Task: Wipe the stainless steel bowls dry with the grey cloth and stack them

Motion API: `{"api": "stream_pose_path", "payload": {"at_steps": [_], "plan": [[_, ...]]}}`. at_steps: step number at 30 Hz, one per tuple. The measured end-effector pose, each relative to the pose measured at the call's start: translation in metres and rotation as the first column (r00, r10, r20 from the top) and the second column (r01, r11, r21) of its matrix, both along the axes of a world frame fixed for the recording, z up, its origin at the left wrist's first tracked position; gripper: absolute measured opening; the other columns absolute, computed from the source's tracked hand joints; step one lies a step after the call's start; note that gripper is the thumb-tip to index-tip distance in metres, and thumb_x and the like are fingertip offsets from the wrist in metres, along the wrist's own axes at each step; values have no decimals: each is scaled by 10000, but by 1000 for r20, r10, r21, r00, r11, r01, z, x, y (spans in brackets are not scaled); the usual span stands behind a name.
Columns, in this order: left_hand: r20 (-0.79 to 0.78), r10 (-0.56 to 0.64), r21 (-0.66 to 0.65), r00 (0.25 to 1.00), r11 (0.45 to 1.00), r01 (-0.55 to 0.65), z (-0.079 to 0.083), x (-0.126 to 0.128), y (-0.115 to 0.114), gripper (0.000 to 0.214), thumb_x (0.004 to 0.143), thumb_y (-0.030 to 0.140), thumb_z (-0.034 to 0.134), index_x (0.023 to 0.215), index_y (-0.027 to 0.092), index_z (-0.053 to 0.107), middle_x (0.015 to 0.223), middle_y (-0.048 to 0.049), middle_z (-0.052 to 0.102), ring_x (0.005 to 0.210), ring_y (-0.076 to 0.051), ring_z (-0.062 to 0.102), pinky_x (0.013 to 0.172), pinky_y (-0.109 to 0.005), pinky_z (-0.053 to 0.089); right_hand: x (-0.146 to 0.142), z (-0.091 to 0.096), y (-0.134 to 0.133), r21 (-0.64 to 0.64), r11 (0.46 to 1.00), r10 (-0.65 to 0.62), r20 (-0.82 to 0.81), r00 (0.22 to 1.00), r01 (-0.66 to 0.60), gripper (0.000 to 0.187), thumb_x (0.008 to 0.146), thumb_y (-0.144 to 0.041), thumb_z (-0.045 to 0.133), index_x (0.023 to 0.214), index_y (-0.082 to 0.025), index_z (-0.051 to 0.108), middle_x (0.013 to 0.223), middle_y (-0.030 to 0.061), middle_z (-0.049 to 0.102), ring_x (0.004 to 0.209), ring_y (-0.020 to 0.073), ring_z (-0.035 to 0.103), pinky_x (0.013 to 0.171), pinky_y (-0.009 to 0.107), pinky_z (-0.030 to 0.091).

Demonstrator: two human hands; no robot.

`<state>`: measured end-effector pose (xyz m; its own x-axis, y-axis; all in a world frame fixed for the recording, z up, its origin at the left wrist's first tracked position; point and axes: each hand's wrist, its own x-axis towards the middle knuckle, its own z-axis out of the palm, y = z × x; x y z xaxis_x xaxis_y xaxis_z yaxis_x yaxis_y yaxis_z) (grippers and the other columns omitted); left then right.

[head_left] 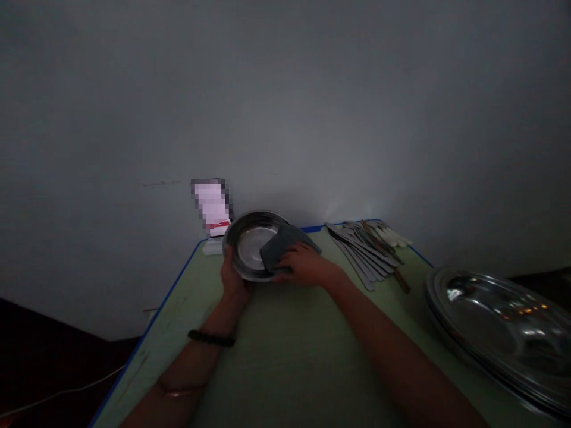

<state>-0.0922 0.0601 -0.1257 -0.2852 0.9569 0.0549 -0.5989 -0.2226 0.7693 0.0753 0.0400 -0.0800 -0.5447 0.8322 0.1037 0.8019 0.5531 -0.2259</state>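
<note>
A round metal bowl point(252, 241) is held above the table, tilted so that its shiny inside faces me. My left hand point(234, 279) grips it at the lower left rim, thumb along the edge and the other fingers hidden beneath. A dark grey cloth point(283, 241) lies over the bowl's right side and hangs past the rim. Bent over this cloth, my right hand point(303, 264) presses it against the inside of the bowl; part of its fingers blend into the dark fabric.
The green table point(285, 356) has a blue edge and stands against a grey wall. A phone with a blurred screen point(213, 205) leans at the back left. Several flat metal utensils point(361, 255) and chopsticks point(401, 280) lie at the back right. Stacked divided metal trays point(499, 333) occupy the right.
</note>
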Motion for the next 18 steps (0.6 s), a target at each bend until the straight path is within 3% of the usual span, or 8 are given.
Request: {"api": "stream_pose_path", "payload": {"at_steps": [3, 6, 10, 12, 14, 16, 18], "plan": [[49, -38, -23, 998, 999, 39, 8, -3, -4, 358, 866, 501, 545, 1021, 225, 712, 1097, -44, 743, 1167, -241, 612, 1010, -380, 463, -4, 21, -10, 27, 996, 85, 86, 993, -87, 357, 752, -349, 773, 1105, -317, 728, 1140, 48, 730, 1173, 268, 589, 1099, 456, 310], [70, -134, -59, 988, 989, 138, 15, -5, -10, 389, 877, 503, 517, 981, 189, 722, 1031, -85, 752, 1115, -283, 638, 968, -434, 493, -4, 43, -17, 104, 989, 96, 75, 993, -103, 320, 795, -131, 683, 1066, -290, 744, 1033, 44, 760, 1040, 229, 658, 1050, 422, 355], [-17, -319, -46, 948, 947, 318, 24, -12, -16, 488, 860, 587, 500, 1027, 179, 709, 1033, -124, 739, 969, -292, 685, 840, -456, 544, 17, 66, -18, 78, 979, 202, -214, 956, -189, 326, 822, -78, 610, 1095, -210, 727, 1051, 51, 750, 1006, 194, 655, 954, 346, 425], [-81, -319, -35, 944, 948, 317, 31, -14, -16, 416, 853, 557, 539, 1014, 209, 703, 966, -88, 745, 877, -244, 698, 790, -404, 557, 35, 73, -16, -14, 969, 219, -427, 877, -248, 276, 837, -174, 640, 1101, -191, 716, 997, 39, 748, 926, 171, 658, 855, 302, 467], [-178, -236, 10, 955, 970, 242, 42, -14, -14, 320, 857, 504, 569, 1011, 251, 692, 913, -31, 742, 835, -194, 693, 780, -339, 550, 53, 76, -15, -108, 937, 198, -618, 761, -331, 247, 840, -285, 656, 1056, -185, 720, 875, 11, 739, 816, 146, 651, 762, 271, 483], [-332, -108, 77, 937, 987, 141, 60, -12, -11, 334, 878, 524, 527, 982, 252, 691, 859, -18, 733, 816, -180, 684, 761, -308, 540, 64, 75, -12, -121, 909, 165, -776, 608, -400, 226, 815, -343, 680, 965, -180, 725, 799, -8, 714, 759, 124, 632, 733, 253, 482], [-497, 18, 128, 868, 990, 53, 83, -10, -9, 431, 898, 571, 447, 855, 215, 688, 734, -39, 701, 725, -191, 661, 678, -305, 527, 68, 70, -8, -83, 911, 106, -899, 424, -404, 225, 787, -384, 703, 885, -181, 712, 755, -22, 687, 707, 102, 605, 709, 237, 480]]}}
